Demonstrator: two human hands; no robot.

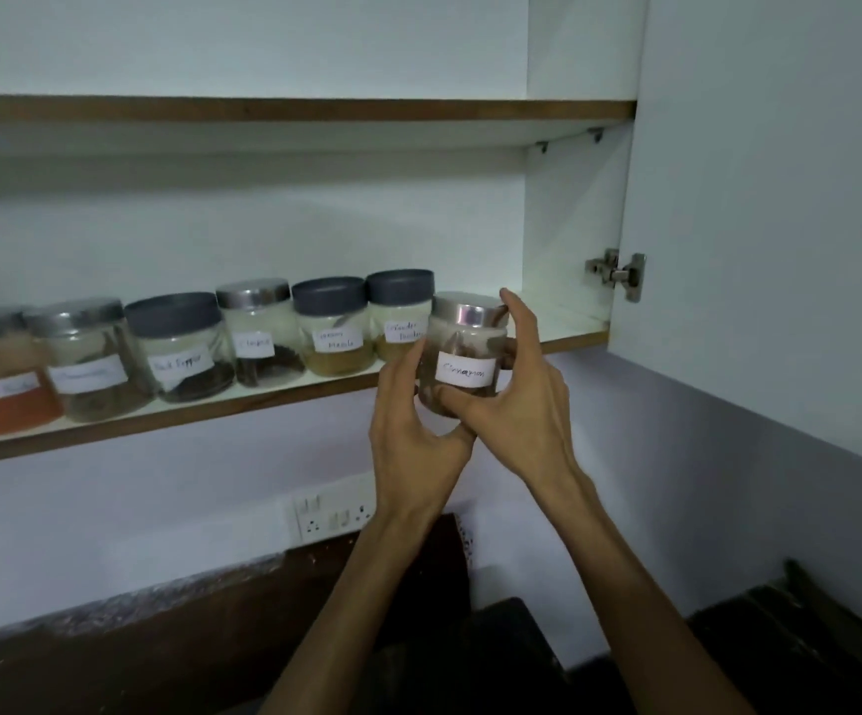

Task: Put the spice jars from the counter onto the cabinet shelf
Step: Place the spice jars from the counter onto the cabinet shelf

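A glass spice jar (465,348) with a silver lid and a white handwritten label is held up at the front edge of the lower cabinet shelf (264,399). My left hand (413,430) cups its left side and base. My right hand (516,389) wraps its right side, with fingers up by the lid. The jar's base sits at about the shelf edge; whether it rests on the shelf is unclear. Several labelled jars stand in a row on the shelf to its left, the nearest a grey-lidded jar (402,312) of yellowish powder.
The shelf has bare room to the right of the held jar, up to the cabinet side wall (573,224). The open cabinet door (779,198) with its hinge (620,273) is at the right. An upper shelf (289,109) runs above. A wall socket plate (333,516) and a dark counter (160,637) lie below.
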